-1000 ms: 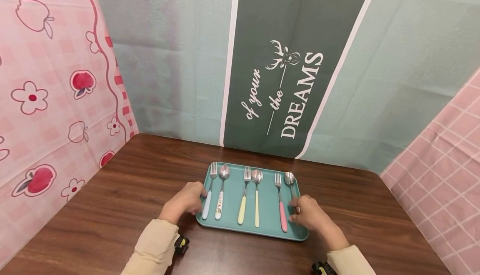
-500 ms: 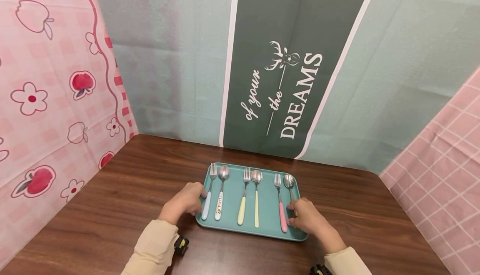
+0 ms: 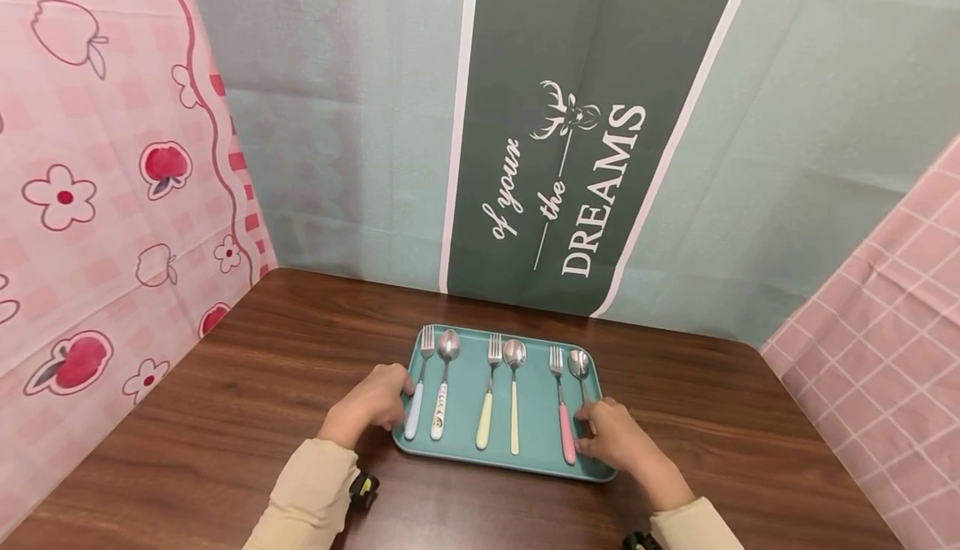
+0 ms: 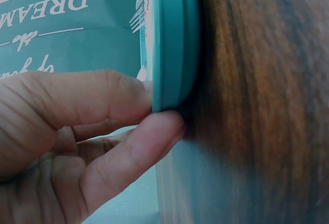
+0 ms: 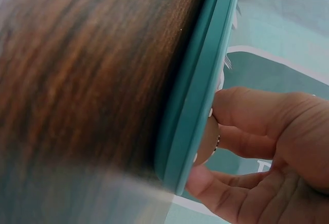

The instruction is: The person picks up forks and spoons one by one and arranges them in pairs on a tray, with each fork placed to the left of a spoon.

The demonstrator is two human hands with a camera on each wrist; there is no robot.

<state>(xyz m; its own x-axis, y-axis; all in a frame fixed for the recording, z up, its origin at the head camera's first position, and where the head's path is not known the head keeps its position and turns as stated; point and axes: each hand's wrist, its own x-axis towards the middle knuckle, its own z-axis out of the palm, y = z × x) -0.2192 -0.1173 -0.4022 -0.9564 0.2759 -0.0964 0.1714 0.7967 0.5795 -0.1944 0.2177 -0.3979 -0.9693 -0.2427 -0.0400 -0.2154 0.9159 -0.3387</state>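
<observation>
A teal tray (image 3: pixel 457 450) lies on the table, bearing forks and spoons side by side. My left hand (image 3: pixel 371 404) pinches its left rim; in the left wrist view the thumb (image 4: pixel 103 95) is at the upper edge and a finger (image 4: pixel 139 152) at the underside. My right hand (image 3: pixel 618 437) holds the rightmost spoon (image 3: pixel 579 362) by its handle, over the tray's right side. Most of that handle is hidden by the hand; its rounded end (image 5: pixel 207 142) shows between thumb and fingers in the right wrist view. Left of it lies a pink-handled fork (image 3: pixel 567 433).
A yellow-handled fork (image 3: pixel 484 421) and spoon (image 3: pixel 514 412) lie mid-tray. At the left are a blue-handled fork (image 3: pixel 414 412) and a white-handled spoon (image 3: pixel 438 412). The dark wooden table (image 3: pixel 300 325) ends at a green cloth backdrop (image 3: pixel 352 117).
The rightmost spoon and my right hand have shifted slightly toward me on the tray. My left hand and the tray look almost unmoved.
</observation>
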